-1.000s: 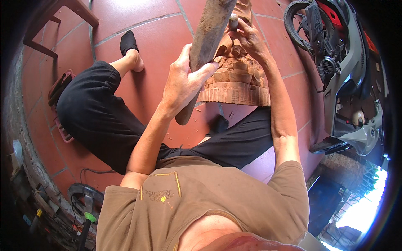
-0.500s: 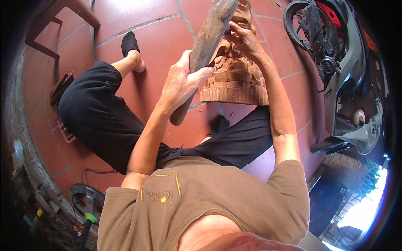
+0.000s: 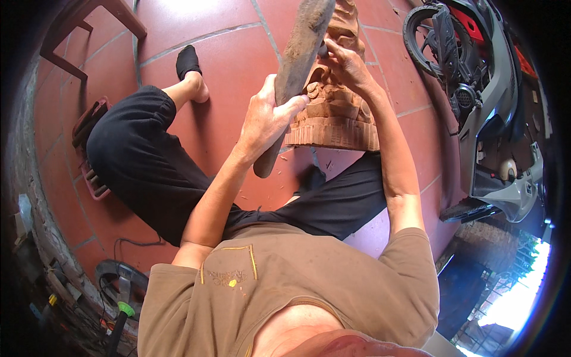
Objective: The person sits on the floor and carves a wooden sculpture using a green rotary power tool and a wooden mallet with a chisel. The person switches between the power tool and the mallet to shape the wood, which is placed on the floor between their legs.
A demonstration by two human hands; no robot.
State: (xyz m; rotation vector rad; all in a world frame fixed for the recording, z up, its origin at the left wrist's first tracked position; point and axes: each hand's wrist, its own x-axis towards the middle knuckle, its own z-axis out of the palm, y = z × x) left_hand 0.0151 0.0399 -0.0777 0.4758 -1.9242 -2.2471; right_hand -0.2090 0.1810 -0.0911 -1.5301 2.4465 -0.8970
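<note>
My left hand (image 3: pixel 264 122) is wrapped round a long, worn wooden mallet (image 3: pixel 302 53), held slanted with its narrow end toward me and its thick end away. Beyond it, a reddish-brown carved wooden statue (image 3: pixel 334 132) has a ribbed base facing me and layered, rounded shapes above. My right hand (image 3: pixel 352 66) is closed over the statue's upper part, its fingers pinching what looks like a chisel (image 3: pixel 323 50). Only a short dark piece of that tool shows beside the mallet, which hides part of the carving. Where the chisel's edge meets the wood is hidden.
Red tiles (image 3: pixel 232 59) cover the floor, with wood chips near the statue base. A motorbike (image 3: pixel 476 113) stands on the right. On the left are a brown stool (image 3: pixel 128 21), a pink basket-like container (image 3: pixel 95 184) and a green-and-black tool (image 3: pixel 124 310). My bent legs flank the workspace.
The mallet has shifted slightly right and stands a little more upright, with my left hand moving along. My right hand stays at nearly the same place, and more of the dark tool shows.
</note>
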